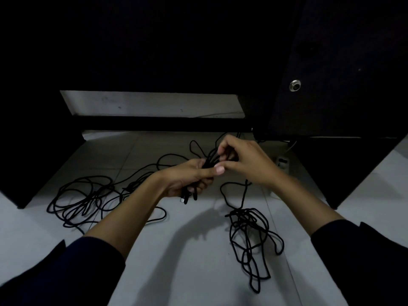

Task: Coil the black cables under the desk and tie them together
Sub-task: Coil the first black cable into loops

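Black cables sprawl over the pale tiled floor under the desk. My left hand [189, 177] grips a bunch of cable strands [209, 161], with plug ends sticking out below its fingers. Just to the right and slightly above, my right hand [240, 160] pinches the same strands. A loose tangle of cable [81, 202] lies on the floor at the left. Another tangle [249, 235] lies at the right, with one strand rising from it toward my right hand.
The dark desk side panel [326, 85] with a metal fitting [295, 85] stands at the right. A dark panel [26, 151] closes the left side. A white power strip [282, 163] sits on the floor behind my right hand. A crossbar [165, 124] runs along the back.
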Demonstrator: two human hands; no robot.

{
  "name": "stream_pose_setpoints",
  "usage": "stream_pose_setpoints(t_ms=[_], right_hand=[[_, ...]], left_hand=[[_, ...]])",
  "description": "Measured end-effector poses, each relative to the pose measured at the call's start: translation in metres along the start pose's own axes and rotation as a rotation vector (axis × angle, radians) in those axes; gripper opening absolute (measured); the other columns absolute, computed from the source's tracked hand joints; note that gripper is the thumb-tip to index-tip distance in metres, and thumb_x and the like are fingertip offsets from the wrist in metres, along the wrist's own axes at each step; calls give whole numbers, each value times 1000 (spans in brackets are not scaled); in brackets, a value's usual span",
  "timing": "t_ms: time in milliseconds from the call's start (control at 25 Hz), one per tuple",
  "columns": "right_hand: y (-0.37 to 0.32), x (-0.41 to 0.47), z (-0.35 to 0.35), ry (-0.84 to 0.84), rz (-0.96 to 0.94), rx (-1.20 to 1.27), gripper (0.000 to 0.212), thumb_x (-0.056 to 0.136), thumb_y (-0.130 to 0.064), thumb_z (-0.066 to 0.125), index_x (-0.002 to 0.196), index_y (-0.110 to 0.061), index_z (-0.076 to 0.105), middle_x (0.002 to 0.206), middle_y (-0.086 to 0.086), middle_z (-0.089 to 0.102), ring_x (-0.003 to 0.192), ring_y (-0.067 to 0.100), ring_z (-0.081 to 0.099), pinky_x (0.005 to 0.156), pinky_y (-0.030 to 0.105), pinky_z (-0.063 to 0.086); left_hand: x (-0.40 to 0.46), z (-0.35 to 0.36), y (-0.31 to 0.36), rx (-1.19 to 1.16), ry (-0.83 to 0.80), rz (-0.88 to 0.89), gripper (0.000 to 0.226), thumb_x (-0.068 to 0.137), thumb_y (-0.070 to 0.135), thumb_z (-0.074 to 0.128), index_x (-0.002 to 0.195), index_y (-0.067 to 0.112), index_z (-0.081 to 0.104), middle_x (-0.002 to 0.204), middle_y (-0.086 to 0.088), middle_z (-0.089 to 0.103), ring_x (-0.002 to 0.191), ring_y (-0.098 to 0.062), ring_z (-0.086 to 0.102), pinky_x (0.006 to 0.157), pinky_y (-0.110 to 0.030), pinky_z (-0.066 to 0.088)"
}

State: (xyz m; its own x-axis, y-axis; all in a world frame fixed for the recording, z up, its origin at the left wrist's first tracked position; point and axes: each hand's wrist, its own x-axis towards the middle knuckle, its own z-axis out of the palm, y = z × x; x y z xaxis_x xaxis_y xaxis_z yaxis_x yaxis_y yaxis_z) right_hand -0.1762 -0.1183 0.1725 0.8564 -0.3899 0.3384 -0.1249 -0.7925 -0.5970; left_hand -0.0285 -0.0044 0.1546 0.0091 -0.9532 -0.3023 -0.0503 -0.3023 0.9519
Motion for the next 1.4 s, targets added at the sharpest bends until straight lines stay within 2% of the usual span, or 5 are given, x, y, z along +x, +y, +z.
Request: stream_pose_setpoints(t_ms=[240, 680, 880, 1040, 1400], right_hand=[[7, 3, -8, -61, -60, -66, 20, 84, -14, 70, 102, -19, 61, 96, -9, 60, 88, 1, 58, 72, 11, 44], [6, -4, -2, 176, 37, 14, 27, 83, -25, 74, 84, -10, 52, 65, -3, 54, 51, 8, 52, 46, 18, 42], [17, -10, 6, 180, 164, 213, 18, 88, -24, 68, 88, -12, 55, 73, 12, 62, 60, 15, 61, 59, 31, 49], [27, -23, 19, 118, 209, 357, 9, 94, -19, 60, 93, -11, 60, 85, 3, 60, 72, 14, 65, 70, 31, 54], [-8, 7, 19, 478, 311, 619, 8, 95, -13, 59, 87, -15, 62, 80, 0, 61, 70, 12, 66, 64, 37, 61]], left_hand=[[-1, 2, 1, -6, 33, -38, 26, 94, 34, 57, 72, 22, 49, 50, 7, 30, 38, -4, 21, 37, -16, 15], [-8, 4, 9, -52, 7, -52, 34, 101, 42, 35, 82, 17, 46, 57, 5, 16, 41, -5, 13, 37, -18, 11], [-8, 3, 12, -138, 82, 72, 35, 99, 46, 38, 74, 21, 41, 52, 7, 17, 41, -6, 12, 34, -13, 15], [-7, -3, 8, -158, 128, 113, 38, 98, 51, 36, 75, 21, 43, 53, 7, 19, 41, -6, 12, 35, -13, 17], [6, 10, -3, -52, 239, 189, 39, 99, 50, 33, 78, 18, 40, 66, 0, 41, 49, -10, 26, 46, -20, 28]])
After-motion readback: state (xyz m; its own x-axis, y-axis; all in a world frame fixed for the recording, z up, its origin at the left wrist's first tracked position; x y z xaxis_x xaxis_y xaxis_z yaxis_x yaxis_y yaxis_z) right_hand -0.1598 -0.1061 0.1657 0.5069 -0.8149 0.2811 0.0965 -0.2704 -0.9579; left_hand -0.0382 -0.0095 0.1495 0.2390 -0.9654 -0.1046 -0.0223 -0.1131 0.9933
